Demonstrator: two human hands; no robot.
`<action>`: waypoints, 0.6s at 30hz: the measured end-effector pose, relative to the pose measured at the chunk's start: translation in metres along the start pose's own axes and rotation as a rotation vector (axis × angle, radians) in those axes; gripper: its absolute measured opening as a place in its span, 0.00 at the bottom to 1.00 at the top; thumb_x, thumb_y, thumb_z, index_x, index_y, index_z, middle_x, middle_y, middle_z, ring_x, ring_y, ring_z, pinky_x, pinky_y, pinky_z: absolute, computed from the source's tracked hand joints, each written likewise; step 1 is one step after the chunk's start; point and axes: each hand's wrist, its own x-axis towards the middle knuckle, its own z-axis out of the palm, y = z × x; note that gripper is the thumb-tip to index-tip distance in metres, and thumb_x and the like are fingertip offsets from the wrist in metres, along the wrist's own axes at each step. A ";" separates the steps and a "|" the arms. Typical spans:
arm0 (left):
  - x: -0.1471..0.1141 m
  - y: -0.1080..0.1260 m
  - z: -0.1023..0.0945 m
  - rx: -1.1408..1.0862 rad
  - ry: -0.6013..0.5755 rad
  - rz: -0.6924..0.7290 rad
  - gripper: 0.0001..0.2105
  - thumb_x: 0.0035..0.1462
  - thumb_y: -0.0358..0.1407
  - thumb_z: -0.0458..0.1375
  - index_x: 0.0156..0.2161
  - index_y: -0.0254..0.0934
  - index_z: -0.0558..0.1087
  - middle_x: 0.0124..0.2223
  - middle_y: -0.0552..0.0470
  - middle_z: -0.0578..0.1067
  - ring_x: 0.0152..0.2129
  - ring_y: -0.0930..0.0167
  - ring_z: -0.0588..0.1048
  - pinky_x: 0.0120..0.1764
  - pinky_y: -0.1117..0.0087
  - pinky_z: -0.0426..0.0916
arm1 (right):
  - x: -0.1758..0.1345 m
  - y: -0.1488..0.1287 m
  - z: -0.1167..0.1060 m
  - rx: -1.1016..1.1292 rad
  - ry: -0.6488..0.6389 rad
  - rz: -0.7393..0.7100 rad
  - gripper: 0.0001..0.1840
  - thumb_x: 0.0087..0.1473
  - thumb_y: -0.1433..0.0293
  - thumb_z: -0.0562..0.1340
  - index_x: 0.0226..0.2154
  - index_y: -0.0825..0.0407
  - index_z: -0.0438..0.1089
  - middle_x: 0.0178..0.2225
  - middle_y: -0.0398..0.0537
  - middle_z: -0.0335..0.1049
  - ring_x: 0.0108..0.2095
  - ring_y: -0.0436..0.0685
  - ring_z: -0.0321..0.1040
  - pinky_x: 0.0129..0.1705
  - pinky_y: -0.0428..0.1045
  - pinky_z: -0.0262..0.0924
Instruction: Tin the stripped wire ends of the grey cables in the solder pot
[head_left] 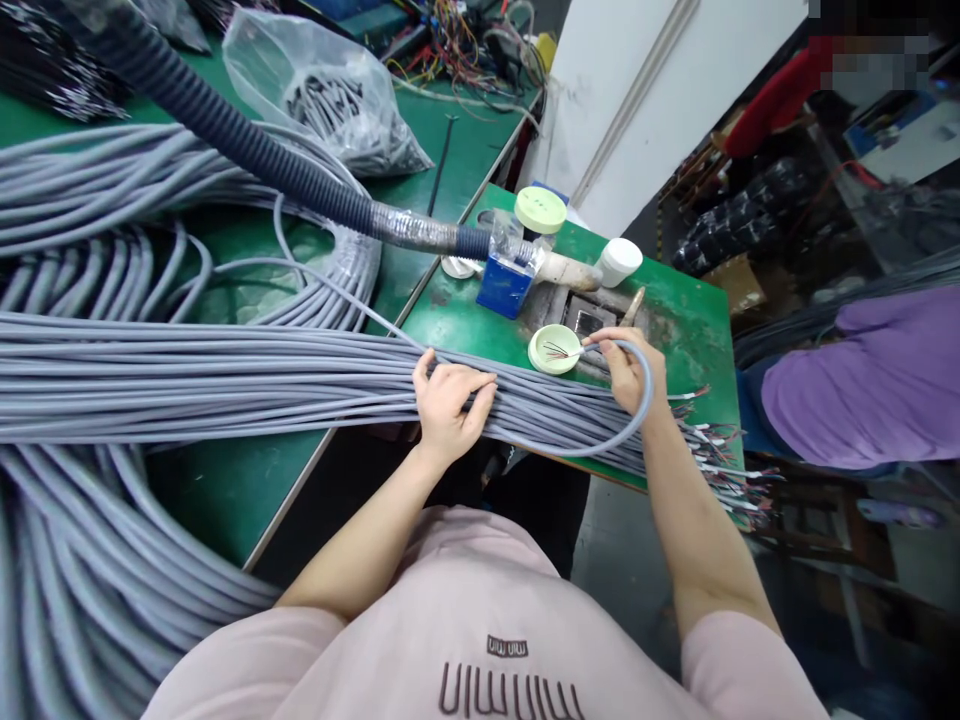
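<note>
My right hand [630, 375] pinches a grey cable [646, 400] close to its stripped end. The cable bends in a loop around the outside of that hand and runs back to the bundle. Its thin bare-ended wires [559, 351] fan out over a pale green round dish [541, 362]; whether they touch it I cannot tell. My left hand [454, 405] lies across the long bundle of grey cables [225, 385], fingers bent over it, with thumb and forefinger tips close together. Several stripped cable ends [727, 455] stick out past the right edge of the table.
Beyond the dish sits a small square metal pot [589, 322] in a stained surround. A ribbed hose [300, 175] reaches over it, beside a blue box [504, 288]. A white tub [621, 262], coiled cables [352, 270] and a plastic bag [322, 95] stand behind. A person in purple [870, 385] is at right.
</note>
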 end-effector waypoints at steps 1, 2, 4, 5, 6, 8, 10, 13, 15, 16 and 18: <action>0.000 0.000 0.000 0.001 -0.001 0.008 0.05 0.58 0.34 0.57 0.36 0.41 0.76 0.31 0.55 0.78 0.33 0.70 0.75 0.61 0.53 0.50 | 0.000 0.000 0.001 -0.008 -0.011 -0.008 0.11 0.62 0.63 0.56 0.37 0.49 0.73 0.36 0.48 0.75 0.41 0.58 0.69 0.45 0.54 0.64; 0.000 0.000 0.000 0.003 -0.002 0.015 0.04 0.58 0.34 0.57 0.36 0.41 0.76 0.31 0.55 0.78 0.32 0.70 0.75 0.61 0.53 0.49 | 0.000 0.000 0.001 -0.017 -0.021 -0.015 0.11 0.62 0.63 0.56 0.37 0.48 0.73 0.36 0.48 0.75 0.41 0.58 0.69 0.44 0.53 0.64; 0.001 0.000 0.000 0.011 -0.003 0.029 0.04 0.58 0.33 0.57 0.36 0.41 0.75 0.31 0.55 0.78 0.32 0.70 0.75 0.60 0.53 0.49 | 0.001 -0.001 0.002 -0.034 -0.039 -0.035 0.11 0.62 0.64 0.56 0.36 0.49 0.73 0.36 0.48 0.75 0.41 0.58 0.68 0.43 0.53 0.63; 0.001 0.000 0.001 0.015 -0.003 0.035 0.04 0.58 0.33 0.57 0.36 0.41 0.75 0.31 0.55 0.78 0.32 0.70 0.75 0.60 0.53 0.50 | 0.002 -0.001 0.002 -0.041 -0.047 -0.045 0.11 0.62 0.64 0.56 0.36 0.49 0.73 0.36 0.48 0.75 0.41 0.58 0.68 0.43 0.53 0.63; 0.001 0.000 0.001 0.019 -0.001 0.040 0.04 0.58 0.33 0.58 0.36 0.41 0.75 0.31 0.56 0.78 0.32 0.70 0.75 0.60 0.53 0.50 | 0.002 -0.001 0.003 -0.045 -0.052 -0.052 0.11 0.62 0.64 0.56 0.36 0.49 0.73 0.36 0.48 0.75 0.41 0.58 0.68 0.44 0.53 0.63; 0.001 0.000 0.001 0.020 0.002 0.047 0.03 0.58 0.33 0.58 0.36 0.41 0.75 0.31 0.56 0.78 0.31 0.70 0.75 0.60 0.53 0.50 | 0.003 0.000 0.003 -0.052 -0.057 -0.058 0.11 0.62 0.64 0.56 0.35 0.49 0.73 0.35 0.47 0.75 0.41 0.58 0.68 0.44 0.53 0.62; 0.001 0.000 0.002 0.018 0.001 0.046 0.03 0.57 0.33 0.58 0.36 0.41 0.75 0.31 0.56 0.78 0.31 0.70 0.75 0.60 0.53 0.49 | 0.004 0.001 0.004 -0.058 -0.059 -0.051 0.11 0.62 0.64 0.56 0.35 0.48 0.73 0.35 0.47 0.75 0.41 0.58 0.68 0.45 0.54 0.62; 0.000 -0.001 0.002 0.026 -0.012 0.033 0.04 0.58 0.34 0.57 0.35 0.42 0.75 0.31 0.56 0.79 0.31 0.70 0.75 0.61 0.53 0.49 | 0.005 0.002 0.004 -0.069 -0.067 -0.041 0.11 0.62 0.64 0.56 0.35 0.48 0.72 0.35 0.47 0.75 0.41 0.59 0.68 0.45 0.55 0.62; 0.000 -0.001 0.002 0.024 -0.017 0.031 0.04 0.58 0.34 0.57 0.36 0.42 0.75 0.31 0.56 0.79 0.31 0.70 0.76 0.61 0.53 0.49 | 0.006 0.003 0.004 -0.079 -0.072 -0.042 0.11 0.62 0.64 0.56 0.35 0.48 0.73 0.35 0.47 0.75 0.41 0.59 0.68 0.45 0.55 0.62; 0.000 -0.002 0.002 0.020 -0.017 0.032 0.04 0.58 0.34 0.57 0.36 0.42 0.75 0.31 0.56 0.79 0.31 0.70 0.75 0.61 0.53 0.49 | 0.006 0.003 0.004 -0.087 -0.075 -0.041 0.11 0.62 0.64 0.56 0.35 0.48 0.73 0.35 0.47 0.75 0.40 0.59 0.68 0.45 0.55 0.62; 0.000 -0.002 0.002 0.017 -0.016 0.032 0.04 0.58 0.34 0.57 0.36 0.42 0.75 0.31 0.56 0.79 0.31 0.70 0.75 0.61 0.53 0.48 | 0.007 0.003 0.004 -0.100 -0.078 -0.036 0.11 0.62 0.64 0.56 0.35 0.48 0.73 0.35 0.47 0.75 0.40 0.59 0.69 0.44 0.55 0.62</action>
